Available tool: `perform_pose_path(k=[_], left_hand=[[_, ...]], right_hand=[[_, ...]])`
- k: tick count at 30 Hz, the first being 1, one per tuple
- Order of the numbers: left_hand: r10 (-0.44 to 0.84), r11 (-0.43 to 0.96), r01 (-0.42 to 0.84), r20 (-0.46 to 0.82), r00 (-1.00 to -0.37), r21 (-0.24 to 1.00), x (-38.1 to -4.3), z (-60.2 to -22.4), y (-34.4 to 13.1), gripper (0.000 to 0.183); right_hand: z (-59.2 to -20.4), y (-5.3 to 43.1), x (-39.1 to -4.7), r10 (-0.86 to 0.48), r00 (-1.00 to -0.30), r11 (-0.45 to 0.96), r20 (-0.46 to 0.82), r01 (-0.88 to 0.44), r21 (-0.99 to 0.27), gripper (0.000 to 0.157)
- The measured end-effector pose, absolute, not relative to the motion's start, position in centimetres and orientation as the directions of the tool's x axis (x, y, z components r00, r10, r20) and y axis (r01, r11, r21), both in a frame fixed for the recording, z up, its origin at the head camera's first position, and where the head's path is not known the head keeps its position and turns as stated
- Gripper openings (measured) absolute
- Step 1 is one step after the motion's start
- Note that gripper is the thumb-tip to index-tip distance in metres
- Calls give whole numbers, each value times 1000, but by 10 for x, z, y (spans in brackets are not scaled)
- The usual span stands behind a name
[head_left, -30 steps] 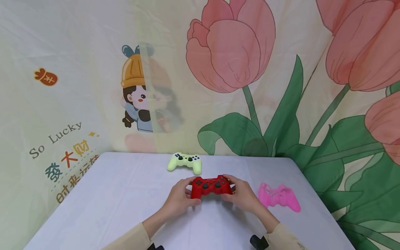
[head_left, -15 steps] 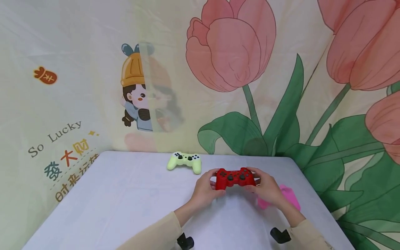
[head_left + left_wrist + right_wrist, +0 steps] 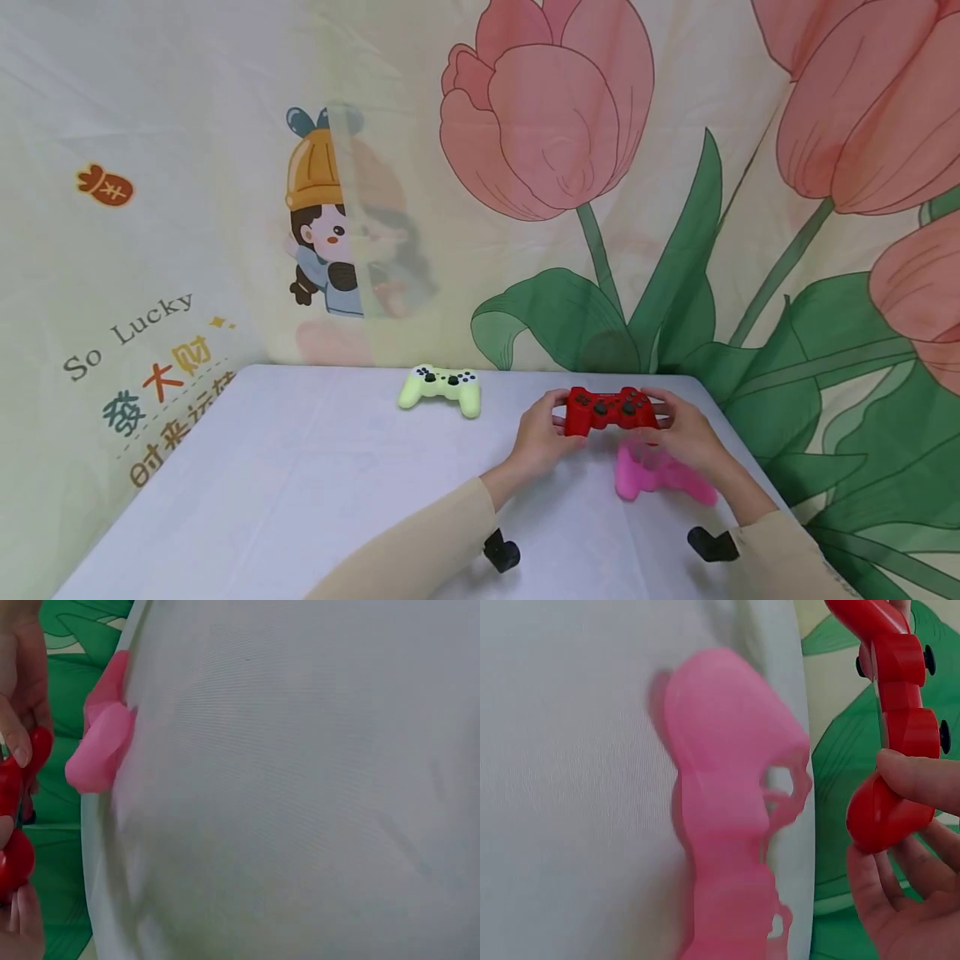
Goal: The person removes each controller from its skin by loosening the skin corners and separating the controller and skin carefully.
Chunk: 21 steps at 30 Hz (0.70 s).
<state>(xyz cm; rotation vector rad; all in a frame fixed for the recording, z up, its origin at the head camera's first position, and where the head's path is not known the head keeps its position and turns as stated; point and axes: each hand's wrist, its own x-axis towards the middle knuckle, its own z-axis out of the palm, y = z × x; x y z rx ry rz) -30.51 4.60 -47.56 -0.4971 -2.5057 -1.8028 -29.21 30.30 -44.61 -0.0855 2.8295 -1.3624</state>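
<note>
In the head view, a red game controller (image 3: 611,408) is held up above the table by both hands. My left hand (image 3: 538,433) grips its left handle, and my right hand (image 3: 684,435) grips the right one. The right wrist view shows the right thumb (image 3: 915,778) on one side of the controller (image 3: 900,697) and fingers curled under the grip. Below the right hand lies a pink, controller-shaped, hollow cover (image 3: 660,477) with cut-out holes, seen close in the right wrist view as a pink shell (image 3: 720,780). The right hand hides part of its upper edge.
A pale green controller (image 3: 440,392) with a white face rests near the table's back edge, left of the hands. The table (image 3: 315,500) wears a white cloth. Behind it hangs a printed curtain (image 3: 412,250) with tulips. Black wrist devices (image 3: 501,552) sit below both sleeves.
Both hands have carried the red controller right and farther back, from mid-table to above the pink cover. The pale green controller and pink cover stay in place.
</note>
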Motion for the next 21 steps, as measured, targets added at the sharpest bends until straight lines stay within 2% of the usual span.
perform_pose_path(k=[9,21], left_hand=[[282,311,274,187,-941,910,-321,-476,80,75],[309,335,238,132,-942,912,-332,-491,94,77]], right_hand=[[-452,335,-299,-21,-1000,617,18,-28,-786,84],[-469,348,-314,4,-1000,646,19,-12,-763,78]])
